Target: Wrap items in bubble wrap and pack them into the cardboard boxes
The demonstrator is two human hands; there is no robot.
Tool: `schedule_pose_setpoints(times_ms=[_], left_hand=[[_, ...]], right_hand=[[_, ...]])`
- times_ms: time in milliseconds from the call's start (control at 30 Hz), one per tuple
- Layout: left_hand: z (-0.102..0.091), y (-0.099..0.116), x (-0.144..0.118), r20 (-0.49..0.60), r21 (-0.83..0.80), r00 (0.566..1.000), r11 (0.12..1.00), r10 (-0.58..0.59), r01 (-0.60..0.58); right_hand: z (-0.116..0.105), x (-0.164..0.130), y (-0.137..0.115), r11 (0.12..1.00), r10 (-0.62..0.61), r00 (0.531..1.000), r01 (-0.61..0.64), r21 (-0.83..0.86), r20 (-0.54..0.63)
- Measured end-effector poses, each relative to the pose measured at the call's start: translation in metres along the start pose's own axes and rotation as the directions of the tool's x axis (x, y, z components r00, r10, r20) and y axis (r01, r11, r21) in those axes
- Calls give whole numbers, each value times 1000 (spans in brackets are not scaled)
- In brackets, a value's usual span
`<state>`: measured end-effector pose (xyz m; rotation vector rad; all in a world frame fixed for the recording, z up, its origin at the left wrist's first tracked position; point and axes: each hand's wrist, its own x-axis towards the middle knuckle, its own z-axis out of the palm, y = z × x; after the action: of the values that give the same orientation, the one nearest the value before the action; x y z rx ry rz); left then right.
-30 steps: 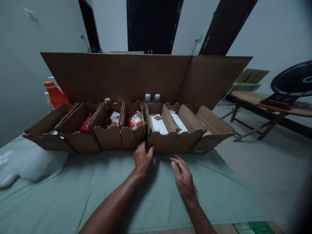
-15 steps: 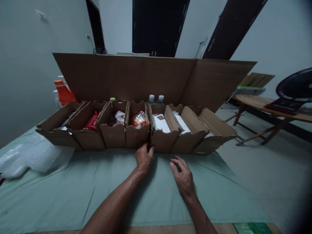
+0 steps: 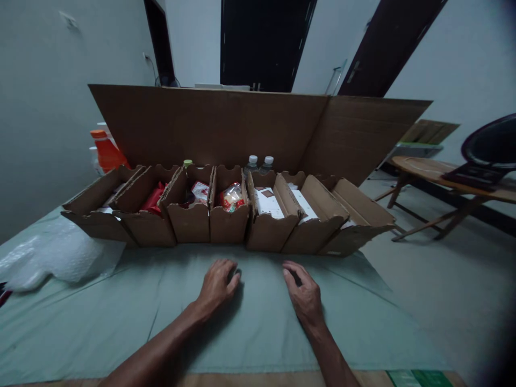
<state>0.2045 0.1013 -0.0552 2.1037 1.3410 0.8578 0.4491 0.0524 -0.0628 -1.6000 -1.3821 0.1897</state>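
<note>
A row of several open cardboard bins [image 3: 228, 228] stands across a table covered in green cloth [image 3: 121, 312]. They hold red packets [image 3: 153, 198], a clear snack bag [image 3: 233, 196] and white boxes [image 3: 268, 203]. My left hand [image 3: 218, 284] rests palm down on the cloth in front of the middle bins, fingers loosely curled, holding nothing. My right hand [image 3: 305, 293] lies flat on the cloth a little to the right, fingers spread, also empty. Neither hand touches a bin.
A tall cardboard sheet [image 3: 250, 129] stands behind the bins. Two water bottles [image 3: 258, 163] and an orange bottle [image 3: 105, 151] sit behind them. Bubble wrap [image 3: 56, 258] lies at the left. A wooden folding table [image 3: 443, 177] with a black round object stands at the right.
My left hand has let go of the divider between the middle bins and drawn back onto the cloth. My right hand has stayed in place.
</note>
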Motion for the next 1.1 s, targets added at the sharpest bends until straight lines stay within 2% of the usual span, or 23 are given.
schedule_pose_setpoints(times_ms=[133, 267, 367, 467, 600, 700, 800, 933, 1100], left_hand=[[-30, -34, -49, 54, -16, 993, 994, 110, -109], [-46, -53, -72, 32, -18, 993, 993, 116, -116], [-46, -55, -74, -8, -30, 991, 991, 130, -130], [-43, -55, -72, -45, -30, 989, 989, 142, -143], [-40, -55, -71, -53, -33, 987, 987, 153, -155], [-41, -55, -72, -64, -34, 984, 985, 166, -169], [-40, -55, -72, -78, -48, 983, 984, 166, -170], [-39, -55, -72, -98, -84, 984, 984, 151, -160], [-37, -55, -72, -113, -108, 984, 983, 137, -149]], right_hand=[[5, -2, -6, 1000, -17, 1000, 17, 11, 23], [7, -1, -11, 1000, -29, 999, 29, 8, 14], [6, 1, -16, 999, -35, 999, 35, -1, -21], [6, 5, -31, 999, -53, 998, 53, -1, -39], [11, 18, -74, 991, -124, 992, 124, 40, 8], [22, 36, -110, 980, -186, 981, 181, 85, 53], [35, 57, -136, 973, -211, 973, 201, 117, 88], [49, 75, -152, 973, -215, 965, 199, 118, 149], [54, 86, -161, 979, -205, 950, 200, 44, 234]])
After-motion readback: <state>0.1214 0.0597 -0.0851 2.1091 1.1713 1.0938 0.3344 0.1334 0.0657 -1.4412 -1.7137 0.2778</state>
